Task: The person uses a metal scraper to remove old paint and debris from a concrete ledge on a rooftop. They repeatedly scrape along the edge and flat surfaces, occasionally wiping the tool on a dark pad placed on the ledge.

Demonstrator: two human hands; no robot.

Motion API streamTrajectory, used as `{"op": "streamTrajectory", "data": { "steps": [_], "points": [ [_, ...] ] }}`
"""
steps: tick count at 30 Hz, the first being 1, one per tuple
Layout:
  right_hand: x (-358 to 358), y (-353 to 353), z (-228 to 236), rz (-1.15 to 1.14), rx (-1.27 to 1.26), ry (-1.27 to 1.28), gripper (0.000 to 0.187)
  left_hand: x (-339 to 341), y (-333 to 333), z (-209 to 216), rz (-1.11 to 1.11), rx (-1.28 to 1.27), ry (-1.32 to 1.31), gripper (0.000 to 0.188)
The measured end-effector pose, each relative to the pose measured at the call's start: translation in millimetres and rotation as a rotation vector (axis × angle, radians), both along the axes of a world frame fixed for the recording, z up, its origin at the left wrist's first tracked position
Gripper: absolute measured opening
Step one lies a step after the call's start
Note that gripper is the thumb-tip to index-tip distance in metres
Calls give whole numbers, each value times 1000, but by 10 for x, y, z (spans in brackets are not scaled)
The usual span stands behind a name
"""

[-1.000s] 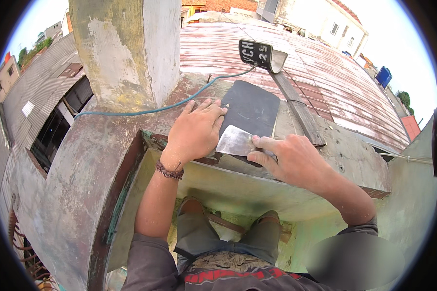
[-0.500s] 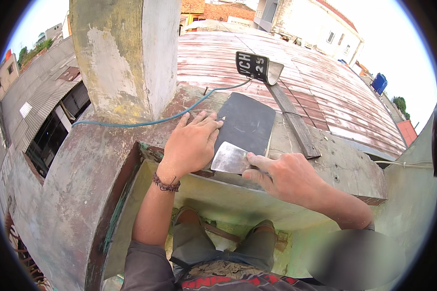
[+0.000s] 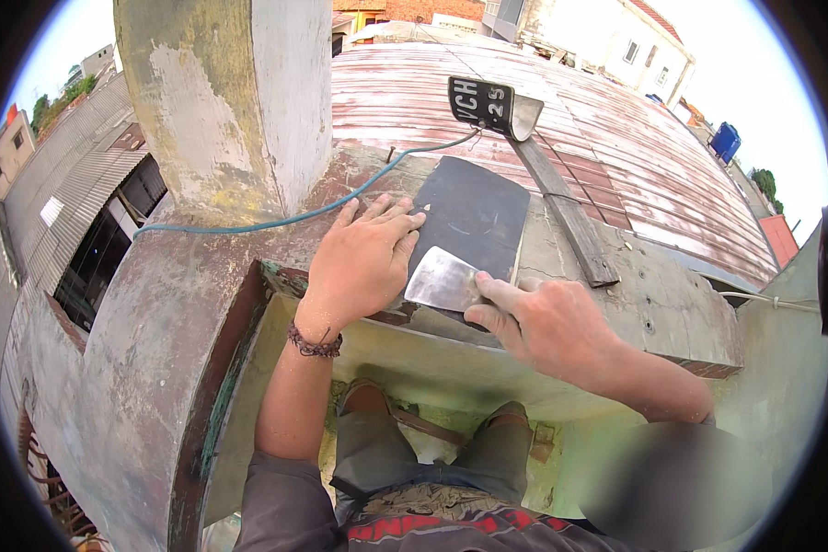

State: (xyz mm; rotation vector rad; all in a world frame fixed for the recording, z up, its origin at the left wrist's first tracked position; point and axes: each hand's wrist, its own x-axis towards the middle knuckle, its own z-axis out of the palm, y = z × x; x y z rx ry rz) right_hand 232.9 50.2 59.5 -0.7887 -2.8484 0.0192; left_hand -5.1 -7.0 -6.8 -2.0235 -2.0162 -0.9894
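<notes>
A dark grey sheet (image 3: 474, 213), like sandpaper, lies flat on the worn concrete ledge in front of me. My left hand (image 3: 361, 253) rests palm down beside it, fingers stretched out and the fingertips at its left edge. In my right hand (image 3: 561, 327) is a putty knife (image 3: 443, 279), its wide metal blade lying over the sheet's near edge. Thumb and index finger press at the blade's right end. The handle is hidden inside the hand.
A blue cable (image 3: 359, 190) crosses the ledge behind my left hand, past a painted pillar (image 3: 221, 120). At the far side, a wooden stick (image 3: 570, 216) leans near a bent black plate (image 3: 480, 103). Beyond spreads a rusty metal roof (image 3: 616, 129). The ledge drops toward my feet.
The whole view has shifted slightly. My hands, the putty knife and the sheet keep nearly the same places relative to one another.
</notes>
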Motion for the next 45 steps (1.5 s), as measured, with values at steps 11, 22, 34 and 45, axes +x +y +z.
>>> {"op": "streamTrajectory", "data": {
  "steps": [11, 22, 34, 45],
  "points": [
    [2, 221, 135, -53, -39, 68, 38, 0, 7, 20, 4, -8, -1, 33],
    [-14, 36, 130, -81, -50, -46, 43, -21, 20, -38, 6, 24, -8, 35],
    [-7, -24, 254, -180, -133, -18, 39, -9, 15, -34, 18, 30, 47, 33],
    [149, -133, 89, -31, -3, 8, 38, -38, 17, -16, 9, 28, -2, 33]
  ]
}}
